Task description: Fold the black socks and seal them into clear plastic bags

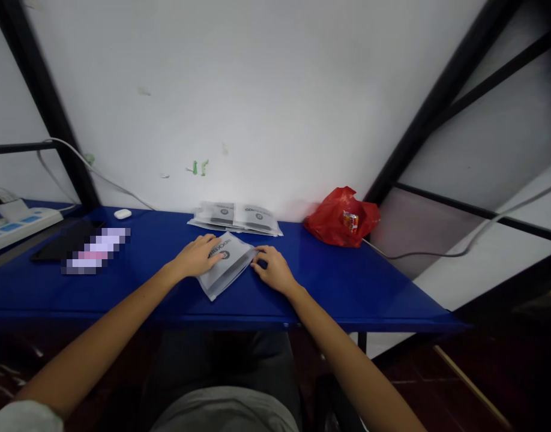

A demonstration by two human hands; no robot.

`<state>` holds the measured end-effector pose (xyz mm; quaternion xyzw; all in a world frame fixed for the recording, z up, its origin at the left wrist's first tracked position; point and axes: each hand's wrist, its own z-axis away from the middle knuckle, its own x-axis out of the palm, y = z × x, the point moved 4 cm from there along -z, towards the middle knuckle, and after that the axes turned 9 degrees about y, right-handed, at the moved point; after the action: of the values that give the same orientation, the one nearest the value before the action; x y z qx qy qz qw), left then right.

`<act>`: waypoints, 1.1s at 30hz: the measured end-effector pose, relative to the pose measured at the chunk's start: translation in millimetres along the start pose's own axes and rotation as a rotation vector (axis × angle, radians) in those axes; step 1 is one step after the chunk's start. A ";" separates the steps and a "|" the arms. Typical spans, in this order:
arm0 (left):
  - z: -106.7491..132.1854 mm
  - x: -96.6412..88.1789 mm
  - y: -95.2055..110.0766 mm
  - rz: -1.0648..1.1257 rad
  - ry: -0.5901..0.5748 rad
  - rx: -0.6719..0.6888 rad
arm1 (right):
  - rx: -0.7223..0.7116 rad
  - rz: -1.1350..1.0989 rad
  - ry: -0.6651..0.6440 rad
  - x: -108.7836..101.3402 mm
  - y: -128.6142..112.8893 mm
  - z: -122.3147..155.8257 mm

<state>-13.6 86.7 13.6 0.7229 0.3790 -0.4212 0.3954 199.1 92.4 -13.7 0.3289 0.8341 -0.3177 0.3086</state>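
Note:
A frosted plastic zip bag with dark print lies at a slant on the blue table, with something flat and grey inside. My left hand rests over its left side, fingers stretched out and thumb lying on the print. At the bag's right corner, my right hand has curled fingers, with thumb and forefinger pinching the edge. Just behind, against the wall, lie two similar frosted zip bags side by side, slightly overlapping.
A red plastic bag stands at the back right, a cable beside it. On the left are a white earbud case, a dark tablet-like slab, a partly blurred-out object and a power strip. Black frame posts flank the table.

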 end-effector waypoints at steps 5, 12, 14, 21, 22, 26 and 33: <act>-21.1 14.6 -9.9 -0.056 -0.049 -0.012 | -0.044 -0.057 0.007 -0.4 -5.9 0.9; -18.3 14.2 -9.2 -0.091 0.042 -0.033 | -0.020 -0.114 0.029 -6.4 -9.6 0.3; -17.3 15.0 -8.6 -0.090 0.053 -0.047 | -0.013 -0.121 0.030 -7.8 -10.3 0.3; -14.5 15.4 -6.0 -0.083 0.062 -0.057 | 0.052 -0.043 -0.021 -3.9 -4.4 0.7; -14.0 15.4 -6.2 -0.078 0.058 -0.060 | 0.070 -0.023 -0.024 -3.0 -3.0 0.7; -12.3 16.7 -8.5 -0.051 0.061 -0.080 | 0.137 0.043 -0.044 1.1 1.3 0.4; -11.9 17.0 -13.4 0.022 0.127 -0.072 | 0.224 0.077 -0.121 6.4 7.9 0.2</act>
<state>-15.6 106.3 -1.3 0.7377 0.4100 -0.3562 0.4009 201.2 99.2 -21.0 0.3732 0.7601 -0.4161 0.3315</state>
